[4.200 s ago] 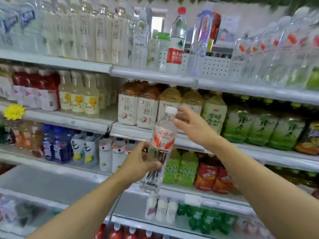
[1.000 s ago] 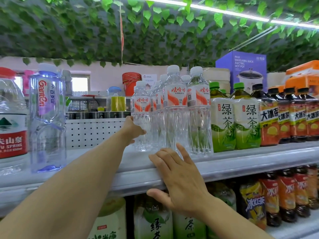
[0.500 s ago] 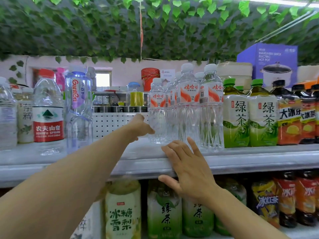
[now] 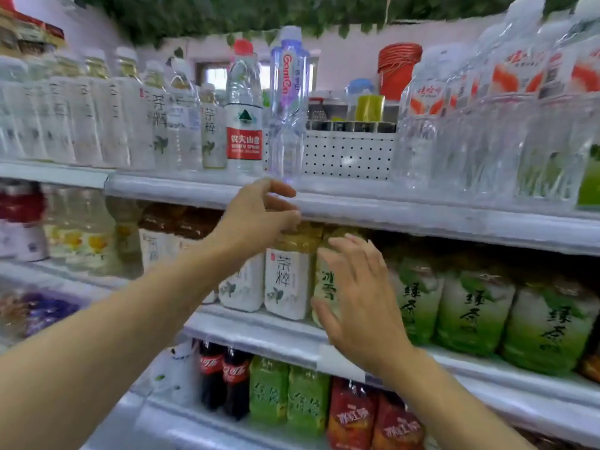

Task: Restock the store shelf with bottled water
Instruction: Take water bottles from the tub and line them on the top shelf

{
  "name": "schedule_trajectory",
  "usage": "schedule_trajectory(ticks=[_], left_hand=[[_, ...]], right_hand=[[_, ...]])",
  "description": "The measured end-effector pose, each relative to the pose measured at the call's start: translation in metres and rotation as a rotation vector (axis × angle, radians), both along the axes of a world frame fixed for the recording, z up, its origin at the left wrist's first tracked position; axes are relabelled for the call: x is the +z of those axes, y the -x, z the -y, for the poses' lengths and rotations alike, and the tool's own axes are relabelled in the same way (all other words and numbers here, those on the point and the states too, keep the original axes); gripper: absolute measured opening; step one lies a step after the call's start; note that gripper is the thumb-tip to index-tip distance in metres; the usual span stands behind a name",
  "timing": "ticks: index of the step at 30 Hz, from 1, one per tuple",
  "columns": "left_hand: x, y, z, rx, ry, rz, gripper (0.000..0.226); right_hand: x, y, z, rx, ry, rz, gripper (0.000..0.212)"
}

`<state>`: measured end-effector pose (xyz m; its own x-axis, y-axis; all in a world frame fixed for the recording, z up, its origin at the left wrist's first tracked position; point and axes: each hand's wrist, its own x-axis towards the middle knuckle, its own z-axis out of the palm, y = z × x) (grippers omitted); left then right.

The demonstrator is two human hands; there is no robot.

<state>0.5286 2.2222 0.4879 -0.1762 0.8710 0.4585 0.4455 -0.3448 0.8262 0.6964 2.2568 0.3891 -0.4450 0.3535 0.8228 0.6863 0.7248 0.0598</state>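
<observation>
1. Clear plastic fills the top shelf [image 4: 201, 190] as we see both hands come away from it: half a second ago the left hand [image 4: 256, 216] touched the water row and the right hand [image 4: 360, 306] rested on the shelf edge; now both hang in front of the shelves and hold nothing.

2. The left hand sits just below the shelf lip, fingers loosely curled round nothing. The right hand is lower, fingers spread straight, in front of the tea bottles [image 4: 285, 284] on the shelf beneath.

3. The water bottles [image 4: 487, 125], white caps and red-and-white labels, stand upright in a row at the far right of the top shelf. We judge that one bottle is placed and the hands are free to fetch another.

4. Left to right along the top: pale tea drinks [image 4: 97, 118], a red-capped bottle [image 4: 244, 108], a tall violet-tinted bottle [image 4: 289, 102], then a white perforated basket [image 4: 350, 154] beside the water row.

5. The violet bottle stands at the shelf front just above the left hand; we judge it could be knocked. The frame is motion-blurred, so finer detail is unclear.
</observation>
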Motion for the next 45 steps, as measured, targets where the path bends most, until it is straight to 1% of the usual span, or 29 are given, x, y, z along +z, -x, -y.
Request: schedule_trajectory(ticks=[4, 10, 13, 19, 22, 26, 30, 33, 39, 42, 45], left_hand=[[-0.073, 0.063, 0.038, 0.090, 0.207, -0.085, 0.023], [-0.187, 0.154, 0.100, 0.153, 0.501, -0.090, 0.019], [-0.239, 0.198, 0.140, 0.156, 0.652, -0.091, 0.026], [-0.342, 0.276, 0.225, 0.224, 0.867, -0.091, 0.029], [-0.397, 0.303, 0.268, 0.267, 0.971, -0.076, 0.032], [-0.462, 0.320, 0.322, 0.333, 1.062, -0.024, 0.034], [-0.523, 0.319, 0.363, 0.406, 1.128, 0.083, 0.027], [-0.571, 0.313, 0.385, 0.468, 1.166, 0.144, 0.026], [-0.674, 0.300, 0.408, 0.558, 1.248, 0.244, 0.029], [-0.725, 0.297, 0.410, 0.591, 1.261, 0.262, 0.033], [-0.776, 0.297, 0.406, 0.615, 1.267, 0.274, 0.035]], right_hand=[[-0.056, 0.050, 0.017, 0.070, 0.103, 0.144, 0.059], [-0.140, 0.133, 0.058, 0.191, 0.263, 0.308, 0.063], [-0.184, 0.175, 0.087, 0.241, 0.380, 0.365, 0.061], [-0.277, 0.248, 0.152, 0.358, 0.636, 0.427, 0.067], [-0.325, 0.273, 0.183, 0.352, 0.718, 0.512, 0.066], [-0.386, 0.297, 0.218, 0.378, 0.850, 0.638, 0.064], [-0.445, 0.312, 0.242, 0.410, 0.941, 0.742, 0.066], [-0.491, 0.321, 0.254, 0.406, 1.032, 0.795, 0.065], [-0.590, 0.339, 0.266, 0.434, 1.166, 0.913, 0.063], [-0.645, 0.346, 0.268, 0.428, 1.187, 0.986, 0.063], [-0.700, 0.352, 0.269, 0.424, 1.216, 0.994, 0.059]])
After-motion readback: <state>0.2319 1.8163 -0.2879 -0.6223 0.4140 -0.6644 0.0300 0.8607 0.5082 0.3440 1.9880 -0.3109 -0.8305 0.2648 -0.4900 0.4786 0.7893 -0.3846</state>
